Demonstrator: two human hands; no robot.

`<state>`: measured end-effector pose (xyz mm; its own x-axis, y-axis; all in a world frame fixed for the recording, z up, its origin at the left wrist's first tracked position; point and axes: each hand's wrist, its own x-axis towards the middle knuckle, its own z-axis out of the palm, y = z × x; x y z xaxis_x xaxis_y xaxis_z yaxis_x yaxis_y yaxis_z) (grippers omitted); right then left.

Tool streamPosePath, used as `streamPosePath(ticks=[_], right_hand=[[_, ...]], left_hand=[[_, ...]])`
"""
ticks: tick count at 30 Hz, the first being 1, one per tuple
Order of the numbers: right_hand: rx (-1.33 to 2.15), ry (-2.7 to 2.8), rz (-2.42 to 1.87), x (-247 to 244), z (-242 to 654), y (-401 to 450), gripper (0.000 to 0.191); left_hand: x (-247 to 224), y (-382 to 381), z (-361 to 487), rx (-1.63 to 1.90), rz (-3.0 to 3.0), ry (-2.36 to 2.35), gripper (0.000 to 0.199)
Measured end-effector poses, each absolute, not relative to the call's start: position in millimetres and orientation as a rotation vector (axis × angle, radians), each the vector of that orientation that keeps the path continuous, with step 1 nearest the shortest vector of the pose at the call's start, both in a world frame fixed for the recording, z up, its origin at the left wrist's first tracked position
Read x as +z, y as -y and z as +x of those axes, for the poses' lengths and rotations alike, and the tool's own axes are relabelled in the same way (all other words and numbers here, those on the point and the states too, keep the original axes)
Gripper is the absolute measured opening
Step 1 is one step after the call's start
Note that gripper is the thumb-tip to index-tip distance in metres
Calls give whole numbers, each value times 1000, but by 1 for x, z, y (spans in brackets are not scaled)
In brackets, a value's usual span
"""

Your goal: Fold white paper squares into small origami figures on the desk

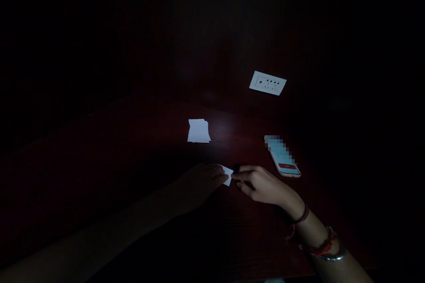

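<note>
A small piece of white paper (227, 177) lies low over the dark red table, between my two hands. My left hand (206, 180) pinches its left side, the thumb laid over it. At the right edge, the closed fingertips of my right hand (260, 183) hold the same paper. Part of the paper is hidden under the left fingers, so I cannot tell if it is folded. Farther back lies a stack of white paper sheets (198, 131), its edges uneven, with neither hand on it.
A phone (283, 158) with a lit screen lies face up to the right, beyond my right hand. Behind it, a white socket plate (267, 83) is fixed to the dark wall. The table (159, 141) is dimly lit and its far sides fade into black.
</note>
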<state>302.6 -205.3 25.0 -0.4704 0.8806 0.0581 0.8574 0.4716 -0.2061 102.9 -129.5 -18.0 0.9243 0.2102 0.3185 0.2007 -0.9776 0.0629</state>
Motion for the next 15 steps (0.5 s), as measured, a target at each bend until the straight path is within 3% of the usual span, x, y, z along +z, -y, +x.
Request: streamPosePath(ticks=[15], right_hand=[[177,2533,-1532,19,307,203,26]], left_hand=[[-21,128,102,534,2990,-293,41]])
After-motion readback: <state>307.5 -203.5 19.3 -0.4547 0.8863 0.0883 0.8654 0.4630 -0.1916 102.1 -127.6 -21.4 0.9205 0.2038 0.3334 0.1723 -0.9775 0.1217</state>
